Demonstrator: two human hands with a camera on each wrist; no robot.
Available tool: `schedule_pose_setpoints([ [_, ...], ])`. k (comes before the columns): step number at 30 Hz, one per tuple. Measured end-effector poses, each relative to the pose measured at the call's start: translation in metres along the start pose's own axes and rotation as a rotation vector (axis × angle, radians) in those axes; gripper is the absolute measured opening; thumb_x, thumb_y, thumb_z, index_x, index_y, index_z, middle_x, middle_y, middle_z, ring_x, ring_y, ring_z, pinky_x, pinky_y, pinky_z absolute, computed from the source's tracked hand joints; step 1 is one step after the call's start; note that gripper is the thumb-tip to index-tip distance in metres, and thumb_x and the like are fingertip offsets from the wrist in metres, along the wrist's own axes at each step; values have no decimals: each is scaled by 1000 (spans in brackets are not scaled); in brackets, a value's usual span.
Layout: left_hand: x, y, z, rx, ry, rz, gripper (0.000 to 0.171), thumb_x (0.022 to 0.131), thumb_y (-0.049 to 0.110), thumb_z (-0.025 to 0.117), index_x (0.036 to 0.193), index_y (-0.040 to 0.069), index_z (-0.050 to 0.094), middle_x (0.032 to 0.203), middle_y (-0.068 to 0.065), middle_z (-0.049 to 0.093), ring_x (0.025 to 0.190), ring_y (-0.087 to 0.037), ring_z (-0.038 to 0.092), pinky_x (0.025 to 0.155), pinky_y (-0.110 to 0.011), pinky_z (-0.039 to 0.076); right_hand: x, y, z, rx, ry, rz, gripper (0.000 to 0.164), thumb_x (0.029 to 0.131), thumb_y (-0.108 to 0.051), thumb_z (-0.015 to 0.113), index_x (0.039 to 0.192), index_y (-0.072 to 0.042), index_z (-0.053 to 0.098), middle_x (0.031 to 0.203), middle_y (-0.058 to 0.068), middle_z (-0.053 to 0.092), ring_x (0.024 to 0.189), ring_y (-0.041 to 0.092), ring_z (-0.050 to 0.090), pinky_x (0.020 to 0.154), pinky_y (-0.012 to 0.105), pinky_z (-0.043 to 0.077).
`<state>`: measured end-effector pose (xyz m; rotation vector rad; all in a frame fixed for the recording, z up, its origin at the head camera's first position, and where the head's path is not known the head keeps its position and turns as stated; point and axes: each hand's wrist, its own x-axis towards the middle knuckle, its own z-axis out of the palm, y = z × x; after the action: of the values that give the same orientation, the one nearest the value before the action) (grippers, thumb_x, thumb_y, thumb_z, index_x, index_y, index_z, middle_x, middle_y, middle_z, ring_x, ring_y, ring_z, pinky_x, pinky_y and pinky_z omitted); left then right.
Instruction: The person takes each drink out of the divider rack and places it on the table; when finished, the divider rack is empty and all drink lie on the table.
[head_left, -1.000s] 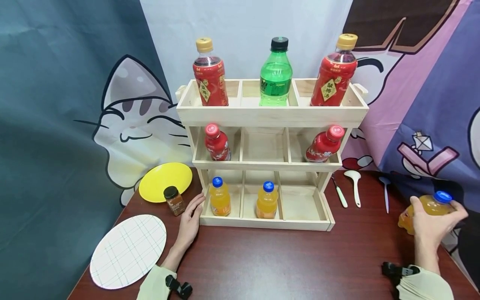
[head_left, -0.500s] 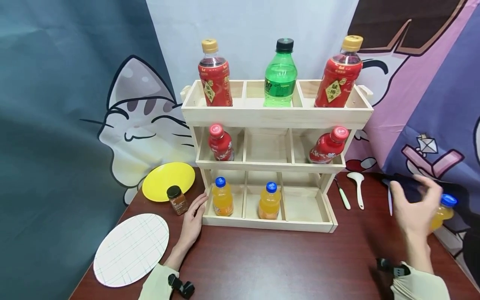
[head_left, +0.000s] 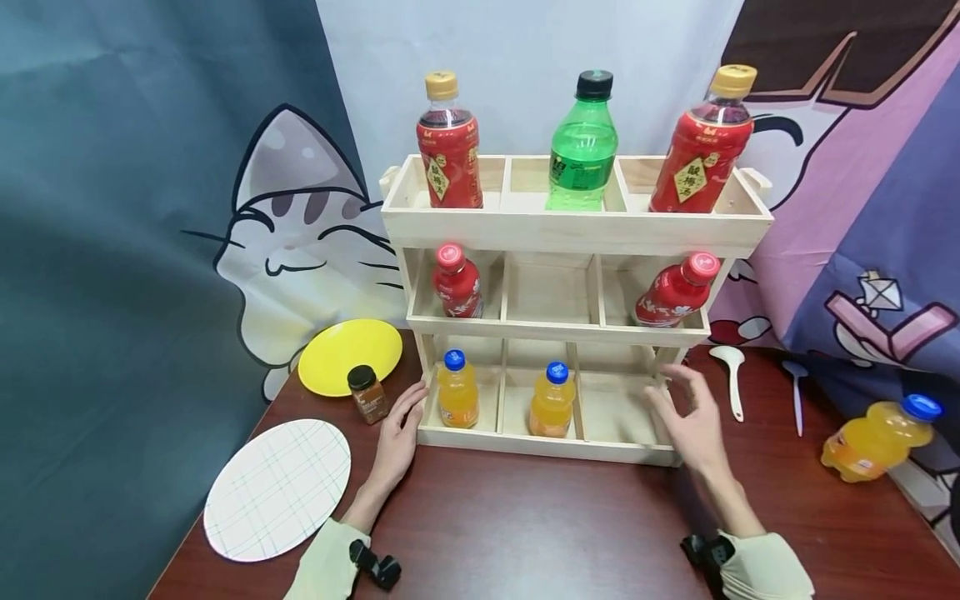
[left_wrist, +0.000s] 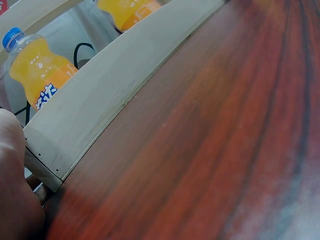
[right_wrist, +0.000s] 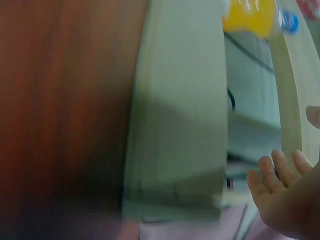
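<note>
A three-tier wooden rack [head_left: 573, 232] stands in the middle of the head view. My left hand [head_left: 397, 442] rests with extended fingers against the lower left side of the rack; some fingertips are hidden behind it. At the bottom tier's right end, my right hand [head_left: 693, 427] hovers with thumb and fingers spread and nothing between them; whether it touches the wood, I cannot tell. One orange drink bottle [head_left: 458, 390] occupies the bottom left compartment and another orange drink bottle [head_left: 553, 402] the middle one. A third orange drink bottle [head_left: 873, 442] is on the table at far right.
Sour plum drink bottles [head_left: 450, 158] flank a green soda bottle [head_left: 583, 154] on top. Small red bottles [head_left: 457, 283] occupy both outer middle-tier compartments. Left are a yellow plate [head_left: 351, 357], a spice jar [head_left: 368, 396] and a checked oval mat [head_left: 277, 490]; right, a white ladle [head_left: 732, 379] and a spoon [head_left: 797, 400].
My right hand has let go of the orange drink bottle at far right and moved left to the rack's right end. My left hand has stayed at the rack's left side. The head view has shifted slightly.
</note>
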<state>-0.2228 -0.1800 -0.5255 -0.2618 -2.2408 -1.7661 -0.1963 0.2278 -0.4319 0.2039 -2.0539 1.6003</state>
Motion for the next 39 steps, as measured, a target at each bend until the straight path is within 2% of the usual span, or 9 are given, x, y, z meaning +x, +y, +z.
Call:
schedule_pose_setpoints([
  [3,-1,13,-1,-16,-6,-9,33,95,12,41,126,4,51,137,-6,41,131,-19,32,97,-8,28,-6,-2,19,6,-108,-45,45,76,5,65,117,9,47,114,14,54,107,21,50,94,21,37],
  [6,-1,16,-1,-37,-9,-17,33,95,10,41,125,2,50,137,-9,41,131,-22,32,96,-8,28,-11,3,36,24,-191,-48,48,77,3,66,120,6,45,117,20,50,110,30,46,96,25,37],
  [10,2,-1,-1,-16,-4,-14,33,95,19,42,126,11,52,138,-1,41,131,-18,32,97,-8,27,-16,17,56,28,-282,9,56,78,-8,68,127,-4,41,125,15,47,116,31,43,101,36,34],
  [13,3,-5,0,19,4,-12,33,96,23,41,126,15,52,137,3,42,131,-15,33,98,-11,28,-19,18,73,-9,-346,59,64,78,-20,70,131,-10,36,130,9,44,120,29,42,102,46,31],
  [16,3,-6,2,26,5,-16,33,96,24,41,125,16,52,136,6,42,130,-13,33,99,-12,28,-21,10,87,-39,-398,106,71,77,-27,70,134,-14,30,130,9,44,119,27,43,101,47,32],
  [21,2,-5,3,0,-2,-4,33,96,20,41,126,13,52,138,2,41,131,-16,32,99,-11,27,-20,-13,103,-3,-389,150,69,77,-21,71,132,-11,30,115,16,53,105,30,53,88,45,43],
  [26,3,-4,0,-9,2,3,33,96,19,41,126,11,51,139,-2,40,132,-19,32,97,-9,27,-20,-22,109,-28,-343,165,63,76,-17,71,129,-13,37,111,15,57,101,28,56,86,43,43],
  [34,-1,7,-2,-5,-12,-27,33,95,16,42,126,7,51,138,-2,41,131,-18,32,96,-8,28,-19,-17,105,-15,-299,198,64,72,-17,75,126,-15,43,106,15,60,95,29,58,80,43,47],
  [39,-3,23,0,-22,-11,-28,32,95,10,41,125,2,51,138,-7,41,131,-21,32,96,-8,27,-10,-7,91,-54,-251,146,66,69,-30,76,125,-21,44,105,7,62,95,23,59,80,40,48],
])
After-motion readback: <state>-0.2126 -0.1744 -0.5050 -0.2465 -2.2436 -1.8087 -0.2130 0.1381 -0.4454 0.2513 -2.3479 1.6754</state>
